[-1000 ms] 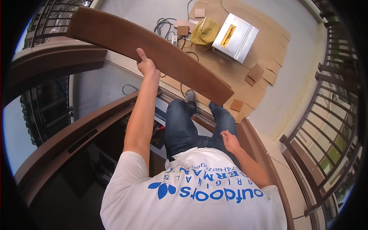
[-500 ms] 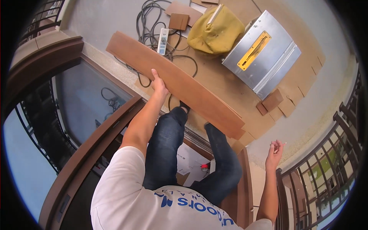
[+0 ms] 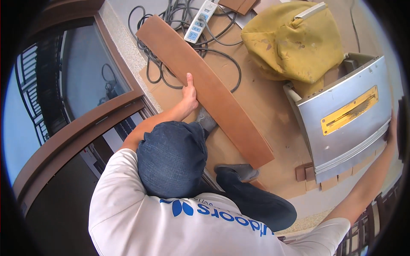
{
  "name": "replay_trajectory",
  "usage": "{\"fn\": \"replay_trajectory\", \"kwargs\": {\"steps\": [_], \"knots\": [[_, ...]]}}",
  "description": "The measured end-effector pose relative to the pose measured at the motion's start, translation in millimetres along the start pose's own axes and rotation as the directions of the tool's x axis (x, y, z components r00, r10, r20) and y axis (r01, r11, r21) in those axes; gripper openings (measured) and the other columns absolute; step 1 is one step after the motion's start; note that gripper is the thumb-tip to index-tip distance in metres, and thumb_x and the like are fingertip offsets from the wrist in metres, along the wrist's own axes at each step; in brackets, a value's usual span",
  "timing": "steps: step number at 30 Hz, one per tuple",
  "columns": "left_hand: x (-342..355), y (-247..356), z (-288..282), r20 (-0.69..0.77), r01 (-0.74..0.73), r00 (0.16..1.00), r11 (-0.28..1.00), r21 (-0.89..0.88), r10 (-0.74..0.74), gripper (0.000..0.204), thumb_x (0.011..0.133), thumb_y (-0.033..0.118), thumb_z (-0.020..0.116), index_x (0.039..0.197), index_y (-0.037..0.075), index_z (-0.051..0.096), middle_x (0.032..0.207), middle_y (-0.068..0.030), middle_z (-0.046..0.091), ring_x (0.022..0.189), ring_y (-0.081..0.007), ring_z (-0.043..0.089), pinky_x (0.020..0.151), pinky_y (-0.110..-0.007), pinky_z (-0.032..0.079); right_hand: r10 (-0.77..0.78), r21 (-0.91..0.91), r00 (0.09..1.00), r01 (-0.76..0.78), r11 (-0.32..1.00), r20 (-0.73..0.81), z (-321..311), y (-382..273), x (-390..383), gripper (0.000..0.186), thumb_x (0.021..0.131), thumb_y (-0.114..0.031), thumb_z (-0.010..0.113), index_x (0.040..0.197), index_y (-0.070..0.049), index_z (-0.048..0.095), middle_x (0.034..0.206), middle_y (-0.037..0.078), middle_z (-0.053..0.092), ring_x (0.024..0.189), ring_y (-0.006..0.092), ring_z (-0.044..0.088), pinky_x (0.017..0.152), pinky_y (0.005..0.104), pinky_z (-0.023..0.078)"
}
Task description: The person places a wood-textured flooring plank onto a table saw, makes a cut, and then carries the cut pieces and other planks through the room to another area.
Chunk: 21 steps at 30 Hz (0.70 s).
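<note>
My left hand [image 3: 190, 94] is closed on the near long edge of a reddish-brown wooden plank [image 3: 218, 98], its thumb lying along the top face. The plank slants from far left toward the middle; at its near end a second edge shows, so there may be more than one board. My right arm reaches out to a silver-topped table saw [image 3: 299, 136] with a yellow slotted insert [image 3: 350, 111]. At the saw's right edge, my right hand [image 3: 391, 127] is partly hidden, its fingers not readable.
A stained yellow cloth bag [image 3: 294, 42] hangs at the saw's far side. Black cables [image 3: 232, 64] coil around a white power strip [image 3: 200, 21]. Cardboard [image 3: 273, 102] covers the floor, with wood offcuts [image 3: 304, 171] by the saw. A brown-framed glass door [image 3: 92, 72] stands left.
I have stepped and leaned forward toward the saw. My right hand, earlier raised with a small white thing at its fingers, now reaches the saw's edge. My left hand still holds the plank.
</note>
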<state>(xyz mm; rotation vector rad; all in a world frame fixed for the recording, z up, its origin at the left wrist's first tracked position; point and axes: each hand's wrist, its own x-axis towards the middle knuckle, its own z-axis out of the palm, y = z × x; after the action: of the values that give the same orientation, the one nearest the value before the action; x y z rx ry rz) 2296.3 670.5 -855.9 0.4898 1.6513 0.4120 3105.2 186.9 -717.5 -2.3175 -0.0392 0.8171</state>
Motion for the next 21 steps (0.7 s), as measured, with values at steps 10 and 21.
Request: {"fn": "replay_trajectory", "kwargs": {"steps": [10,21], "knots": [[-9,52,-47,0.309,0.015,0.928,0.848,0.529,-0.210,0.078,0.093,0.064,0.052,0.133,-0.003,0.047,0.120,-0.0135,0.063,0.099,-0.0214,0.064,0.080,-0.035,0.055,0.430,0.103,0.853,-0.476,0.873,0.296,-28,39,45,0.082,0.090,-0.069,0.045,0.141,-0.004,0.051,0.143,0.010,0.053,0.128,0.0287,0.051,0.107,0.0375,0.039],[85,123,-39,0.113,-0.466,0.839,0.595,0.654,0.533,0.082,0.086,0.052,0.071,0.126,-0.015,0.045,0.117,-0.0239,0.060,0.107,-0.0328,0.061,0.092,-0.038,0.050,-0.203,0.253,0.573,0.616,0.746,-0.794,3,28,-66,0.030,0.095,-0.012,0.055,0.121,0.002,0.061,0.110,0.014,0.070,0.098,0.0225,0.068,0.084,0.0276,0.055]]}}
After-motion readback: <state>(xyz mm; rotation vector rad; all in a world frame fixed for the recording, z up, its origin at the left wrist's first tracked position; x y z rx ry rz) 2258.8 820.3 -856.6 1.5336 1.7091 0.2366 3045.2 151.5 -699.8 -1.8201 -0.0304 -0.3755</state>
